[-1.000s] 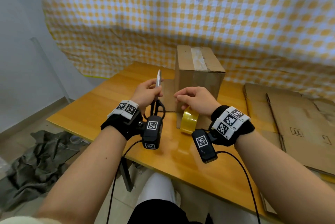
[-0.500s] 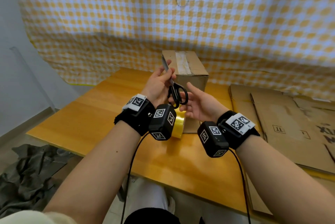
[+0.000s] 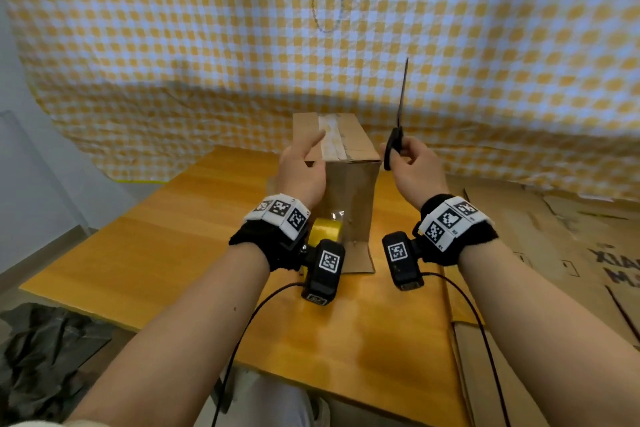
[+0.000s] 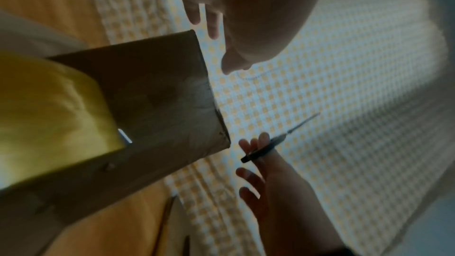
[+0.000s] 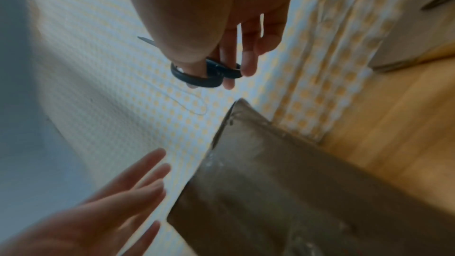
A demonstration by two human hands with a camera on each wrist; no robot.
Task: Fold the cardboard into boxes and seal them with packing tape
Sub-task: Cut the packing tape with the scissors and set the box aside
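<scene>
near edge of the wooden table (image 3: 166, 246) is bare orange wood, with two cables hanging off the wrist rigs. left hand (image 3: 303, 172) is raised in front of the cardboard box (image 3: 346, 191), fingers straight and spread apart, holding nothing; in the right wrist view its fingers (image 5: 138, 174) are splayed in the air beside the box's corner, not touching it. right hand (image 3: 412, 170) is clamped on the scissors (image 3: 398, 125), thumb and a finger pushed through the black handle loops, which shows clearly in the right wrist view (image 5: 206, 75); the blades are together and point straight up, held in the air just right of the box and not touching it. roll of yellow packing tape (image 3: 325, 231) stands on the table against the near face of the box, partly hidden behind the left wrist; in the left wrist view it is a big yellow blur (image 4: 49, 108) touching the box face. box stands upright at mid table, top flaps closed with a strip of clear tape (image 3: 330, 139) running along the top seam, and one small bottom flap sticks out on the table at its near right corner. flat cardboard sheets (image 3: 554, 253) are stacked to the right, overlapping the table edge. grey cloth (image 3: 41, 357) is heaped on the floor at lower left. yellow and white checked curtain (image 3: 207, 46) hangs behind everything.
</scene>
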